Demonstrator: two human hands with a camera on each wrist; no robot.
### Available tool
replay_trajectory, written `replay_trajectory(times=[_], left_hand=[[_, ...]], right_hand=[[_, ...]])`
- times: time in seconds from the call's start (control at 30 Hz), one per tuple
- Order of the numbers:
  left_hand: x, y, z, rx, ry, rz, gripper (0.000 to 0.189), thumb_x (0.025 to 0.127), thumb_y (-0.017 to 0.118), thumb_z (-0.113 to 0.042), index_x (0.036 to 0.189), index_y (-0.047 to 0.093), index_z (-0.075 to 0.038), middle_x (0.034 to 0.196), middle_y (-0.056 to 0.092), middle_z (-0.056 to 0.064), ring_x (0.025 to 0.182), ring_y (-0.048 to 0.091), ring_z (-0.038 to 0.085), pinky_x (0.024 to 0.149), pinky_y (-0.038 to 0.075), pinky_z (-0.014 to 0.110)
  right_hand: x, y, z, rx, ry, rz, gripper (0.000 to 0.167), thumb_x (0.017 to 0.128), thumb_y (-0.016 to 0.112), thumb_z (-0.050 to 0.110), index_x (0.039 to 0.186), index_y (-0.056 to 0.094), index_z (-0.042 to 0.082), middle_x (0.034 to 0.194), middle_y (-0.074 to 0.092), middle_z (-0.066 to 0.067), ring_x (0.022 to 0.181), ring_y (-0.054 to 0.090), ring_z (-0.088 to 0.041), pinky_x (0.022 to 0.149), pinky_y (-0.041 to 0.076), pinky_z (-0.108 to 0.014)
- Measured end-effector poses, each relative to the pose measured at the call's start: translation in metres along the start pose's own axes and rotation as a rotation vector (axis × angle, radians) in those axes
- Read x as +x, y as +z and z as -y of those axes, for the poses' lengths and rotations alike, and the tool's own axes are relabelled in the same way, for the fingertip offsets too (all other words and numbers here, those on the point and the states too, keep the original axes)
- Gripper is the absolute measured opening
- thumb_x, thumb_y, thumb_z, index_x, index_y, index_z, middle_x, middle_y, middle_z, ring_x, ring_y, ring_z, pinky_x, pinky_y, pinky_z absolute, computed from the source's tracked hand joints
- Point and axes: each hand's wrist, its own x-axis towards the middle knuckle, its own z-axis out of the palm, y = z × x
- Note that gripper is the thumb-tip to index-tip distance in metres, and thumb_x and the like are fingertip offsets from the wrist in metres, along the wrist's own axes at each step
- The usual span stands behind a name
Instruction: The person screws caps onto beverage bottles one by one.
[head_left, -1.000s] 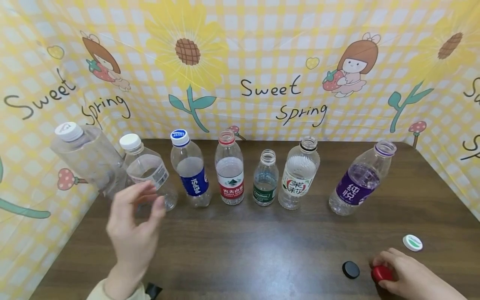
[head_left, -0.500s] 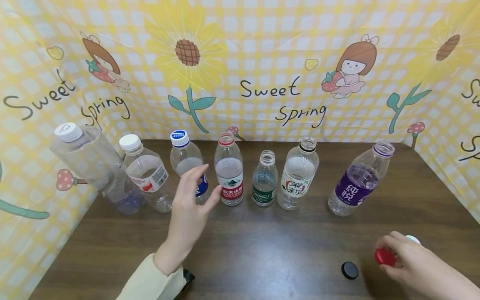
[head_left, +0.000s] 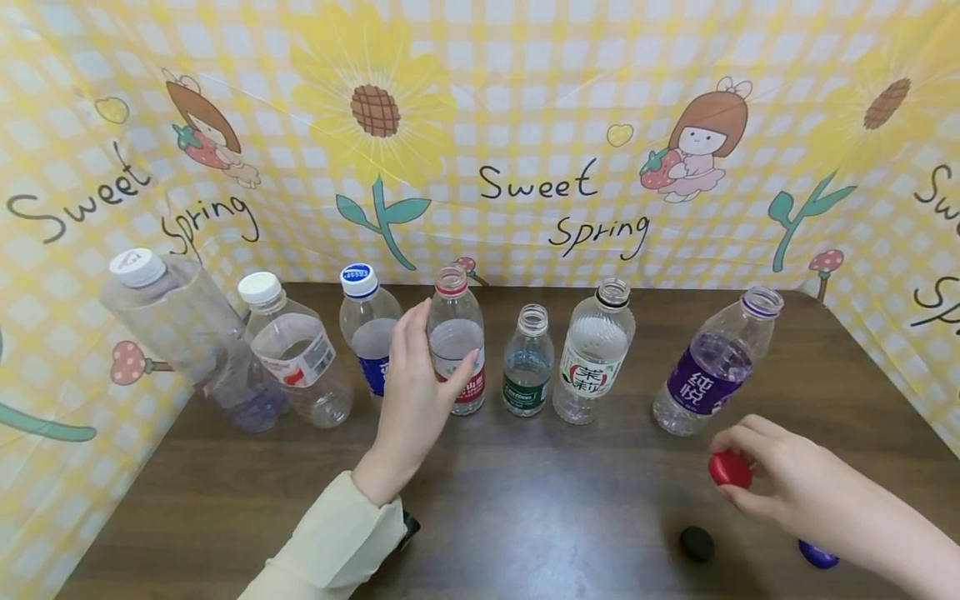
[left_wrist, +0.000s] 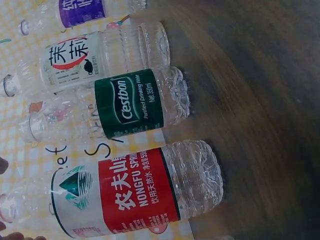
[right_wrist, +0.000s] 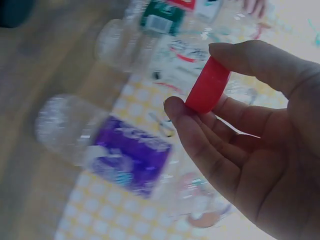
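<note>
My right hand pinches a red bottle cap between thumb and fingers, raised above the table; the right wrist view shows the red cap side-on. My left hand, fingers apart and loosely bent, is beside the uncapped bottle with the red label and overlaps its left side in the head view. In the left wrist view this red-label bottle stands in full, with only fingertips at the left edge. A black cap and a purple cap lie near my right hand.
Right of the red-label bottle stand uncapped bottles: a small green-label one, a white-label one and a purple-label one. Leftward are capped ones: Pepsi, a clear bottle and a large bottle. A patterned cloth hangs behind.
My left hand has moved right, from the clear capped bottle past the Pepsi bottle to the red-label bottle. My right hand has lifted the red cap off the table and brought it forward and left.
</note>
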Motion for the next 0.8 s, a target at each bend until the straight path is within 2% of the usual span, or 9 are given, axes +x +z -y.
replay_trajectory(times=[0.1, 0.27, 0.4, 0.5, 0.67, 0.8], left_hand=[[0.003, 0.004, 0.0, 0.011, -0.036, 0.013, 0.077, 0.084, 0.073, -0.024, 0.144, 0.031, 0.002, 0.141, 0.038, 0.021, 0.126, 0.047, 0.034, 0.105, 0.043, 0.048], [0.004, 0.008, -0.002, 0.023, -0.139, 0.069, 0.084, 0.085, 0.072, -0.029, 0.147, 0.024, -0.001, 0.145, 0.034, 0.02, 0.12, 0.053, 0.035, 0.101, 0.046, 0.048], [0.004, 0.012, 0.0, 0.031, -0.21, 0.101, 0.088, 0.085, 0.072, -0.032, 0.15, 0.019, -0.005, 0.147, 0.032, 0.019, 0.106, 0.061, 0.035, 0.092, 0.052, 0.045], [0.004, 0.014, 0.001, 0.041, -0.226, 0.103, 0.089, 0.085, 0.072, -0.033, 0.15, 0.018, -0.006, 0.148, 0.033, 0.02, 0.093, 0.064, 0.035, 0.083, 0.055, 0.045], [0.004, 0.018, 0.003, 0.046, -0.238, 0.105, 0.088, 0.086, 0.071, -0.031, 0.15, 0.016, -0.008, 0.148, 0.034, 0.021, 0.101, 0.063, 0.038, 0.087, 0.053, 0.047], [0.004, 0.02, 0.005, 0.053, -0.246, 0.104, 0.087, 0.086, 0.071, -0.029, 0.15, 0.016, -0.008, 0.145, 0.037, 0.022, 0.098, 0.064, 0.037, 0.086, 0.054, 0.046]], right_hand=[[0.011, -0.01, 0.008, -0.031, -0.002, -0.012, 0.042, 0.059, 0.085, 0.005, 0.09, 0.061, 0.019, 0.085, 0.051, 0.016, 0.075, 0.047, 0.013, 0.058, 0.049, -0.016], [0.027, -0.023, 0.021, -0.058, 0.004, 0.002, 0.038, 0.064, 0.084, 0.011, 0.092, 0.061, 0.024, 0.085, 0.048, 0.02, 0.074, 0.048, 0.012, 0.059, 0.048, -0.017], [0.037, -0.026, 0.03, -0.058, -0.005, 0.001, 0.036, 0.067, 0.084, 0.015, 0.093, 0.061, 0.027, 0.085, 0.047, 0.021, 0.073, 0.047, 0.011, 0.058, 0.047, -0.017], [0.044, -0.027, 0.036, -0.06, -0.021, -0.014, 0.036, 0.067, 0.084, 0.016, 0.094, 0.062, 0.025, 0.086, 0.049, 0.02, 0.073, 0.048, 0.009, 0.06, 0.048, -0.018], [0.054, -0.028, 0.044, -0.049, -0.061, -0.057, 0.038, 0.066, 0.084, 0.015, 0.097, 0.061, 0.023, 0.09, 0.053, 0.017, 0.076, 0.05, 0.007, 0.064, 0.049, -0.018], [0.061, -0.032, 0.051, -0.024, -0.072, -0.07, 0.041, 0.067, 0.084, 0.014, 0.1, 0.061, 0.024, 0.094, 0.055, 0.015, 0.079, 0.051, 0.005, 0.066, 0.05, -0.019]])
